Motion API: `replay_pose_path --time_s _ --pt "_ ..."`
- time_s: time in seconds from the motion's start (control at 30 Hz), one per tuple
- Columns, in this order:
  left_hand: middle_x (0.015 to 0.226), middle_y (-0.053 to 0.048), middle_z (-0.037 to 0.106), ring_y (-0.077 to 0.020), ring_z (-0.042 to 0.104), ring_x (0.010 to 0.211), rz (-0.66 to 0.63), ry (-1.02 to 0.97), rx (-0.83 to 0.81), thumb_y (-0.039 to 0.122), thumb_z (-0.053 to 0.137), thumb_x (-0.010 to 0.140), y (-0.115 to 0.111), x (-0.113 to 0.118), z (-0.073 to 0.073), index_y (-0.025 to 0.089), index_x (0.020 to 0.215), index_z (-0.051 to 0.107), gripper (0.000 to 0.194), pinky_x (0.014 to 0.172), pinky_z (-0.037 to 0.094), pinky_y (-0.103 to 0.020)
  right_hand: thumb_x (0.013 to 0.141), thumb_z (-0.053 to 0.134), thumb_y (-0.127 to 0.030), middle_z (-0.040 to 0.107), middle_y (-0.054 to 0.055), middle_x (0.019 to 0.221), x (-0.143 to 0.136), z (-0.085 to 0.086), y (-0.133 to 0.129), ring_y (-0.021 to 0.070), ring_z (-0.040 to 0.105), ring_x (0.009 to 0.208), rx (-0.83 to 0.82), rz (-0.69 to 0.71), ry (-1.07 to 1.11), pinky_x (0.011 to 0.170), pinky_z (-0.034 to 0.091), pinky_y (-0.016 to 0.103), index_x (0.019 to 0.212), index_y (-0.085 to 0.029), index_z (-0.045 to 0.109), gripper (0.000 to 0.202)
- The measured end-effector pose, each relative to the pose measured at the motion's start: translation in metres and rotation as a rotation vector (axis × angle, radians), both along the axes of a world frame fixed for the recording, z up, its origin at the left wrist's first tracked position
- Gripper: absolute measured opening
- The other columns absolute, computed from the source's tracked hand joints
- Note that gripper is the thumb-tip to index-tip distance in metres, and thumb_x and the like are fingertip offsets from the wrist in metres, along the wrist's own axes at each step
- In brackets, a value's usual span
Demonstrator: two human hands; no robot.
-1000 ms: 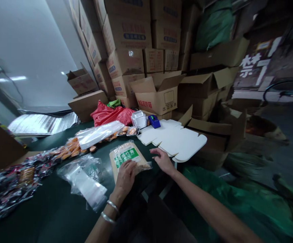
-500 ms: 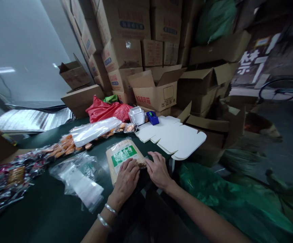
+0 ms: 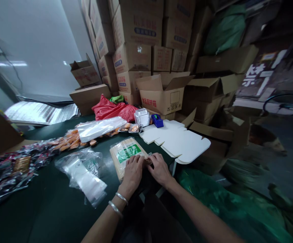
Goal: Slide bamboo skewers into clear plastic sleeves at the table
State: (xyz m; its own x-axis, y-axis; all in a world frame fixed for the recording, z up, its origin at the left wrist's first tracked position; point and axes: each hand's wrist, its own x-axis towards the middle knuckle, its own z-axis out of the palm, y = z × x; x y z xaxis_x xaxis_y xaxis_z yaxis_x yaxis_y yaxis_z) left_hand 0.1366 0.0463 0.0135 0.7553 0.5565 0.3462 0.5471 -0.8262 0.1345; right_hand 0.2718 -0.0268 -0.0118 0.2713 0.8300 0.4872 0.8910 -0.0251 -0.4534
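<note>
At the near edge of the dark green surface, head view: flat plastic pack of thin wooden sticks, green-and-white label up, lies before the person. Both hands work at its near right end. Left hand: fingers close together, laid over the pack; thumb hidden, so cannot tell whether it grips. Right hand: fingers bent, apparently pinching the wrapper end against the thumb. Handling looks like tucking or gathering the plastic; shifting the pack would call for an even hold at both sides, sticks kept flat.

Left of pack, clear plastic bags, near. Beyond the right hand, white card blanks reach the right edge, limiting sideways room; blue tape dispenser behind. Bare green strip between pack and bags.
</note>
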Motion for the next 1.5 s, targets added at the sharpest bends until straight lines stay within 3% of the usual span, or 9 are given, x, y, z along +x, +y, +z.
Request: replay_pose_path --time_s 0.2,0.3,0.43,0.67,0.9,1.17,1.4,1.5 --pt "0.110 -0.008 0.059 -0.0284 0.048 0.103 0.111 0.040 0.035 0.011 0.047 0.083 0.019 0.001 0.006 0.022 0.107 0.057 0.028 0.083 0.041 -0.042 0.082 0.055 -0.014 0.060 0.006 0.092 -0.001 0.005 0.040 0.0176 0.056 0.088 -0.080 -0.006 -0.002 0.081 0.047 0.028 0.092 -0.016 0.059 0.012" --pt "0.110 -0.009 0.059 -0.0288 0.046 0.104 0.141 0.023 -0.002 0.010 0.047 0.081 0.036 0.000 0.006 0.021 0.107 0.058 0.030 0.083 0.040 -0.042 0.088 0.052 -0.024 0.061 0.009 0.089 -0.004 0.010 0.065 0.0201 0.057 0.085 -0.154 -0.065 -0.025 0.076 0.046 0.031 0.088 -0.015 0.061 0.013" --pt "0.109 -0.007 0.060 -0.0256 0.046 0.104 0.158 0.041 -0.037 0.010 0.047 0.081 0.057 -0.004 0.006 0.021 0.106 0.060 0.030 0.086 0.039 -0.039 0.088 0.053 -0.034 0.060 0.013 0.099 -0.008 0.015 0.088 0.0269 0.055 0.096 -0.238 -0.132 -0.059 0.077 0.044 0.039 0.091 -0.016 0.064 0.022" --pt "0.106 -0.007 0.062 -0.0227 0.048 0.102 0.165 0.044 -0.066 0.014 0.051 0.081 0.069 -0.008 0.001 0.021 0.104 0.062 0.026 0.087 0.039 -0.036 0.083 0.059 -0.029 0.064 0.014 0.096 -0.004 0.027 0.110 0.0275 0.057 0.094 -0.336 -0.091 -0.125 0.076 0.043 0.038 0.083 -0.018 0.072 0.017" --pt "0.099 -0.008 0.064 -0.0237 0.051 0.098 0.139 -0.015 -0.064 0.013 0.052 0.080 0.073 -0.008 0.000 0.019 0.100 0.064 0.024 0.085 0.040 -0.037 0.088 0.051 -0.029 0.066 0.010 0.091 -0.003 0.030 0.095 0.0220 0.062 0.085 -0.336 -0.124 -0.211 0.070 0.044 0.031 0.086 -0.021 0.072 0.023" --pt "0.103 -0.007 0.065 -0.0242 0.051 0.099 0.088 -0.095 -0.078 0.008 0.054 0.073 0.075 -0.012 -0.004 0.020 0.099 0.065 0.030 0.087 0.041 -0.038 0.085 0.051 -0.022 0.061 0.011 0.100 -0.005 0.033 0.067 0.0243 0.058 0.092 -0.268 -0.118 -0.254 0.076 0.043 0.035 0.087 -0.019 0.070 0.020" --pt "0.092 -0.008 0.068 -0.0230 0.056 0.091 0.074 -0.249 -0.121 0.015 0.055 0.079 0.078 -0.014 -0.002 0.016 0.090 0.066 0.015 0.088 0.043 -0.038 0.084 0.050 -0.019 0.059 0.011 0.109 0.006 0.036 0.051 0.0225 0.053 0.100 -0.215 -0.020 -0.160 0.087 0.039 0.032 0.082 -0.015 0.068 0.019" --pt "0.101 -0.010 0.066 -0.0237 0.054 0.101 0.111 -0.355 -0.114 0.014 0.049 0.084 0.070 -0.017 0.006 0.015 0.092 0.065 0.018 0.093 0.041 -0.039 0.084 0.045 -0.013 0.062 0.011 0.101 0.015 0.037 0.046 0.0192 0.056 0.094 -0.197 0.001 -0.061 0.083 0.040 0.028 0.082 -0.013 0.065 0.021"
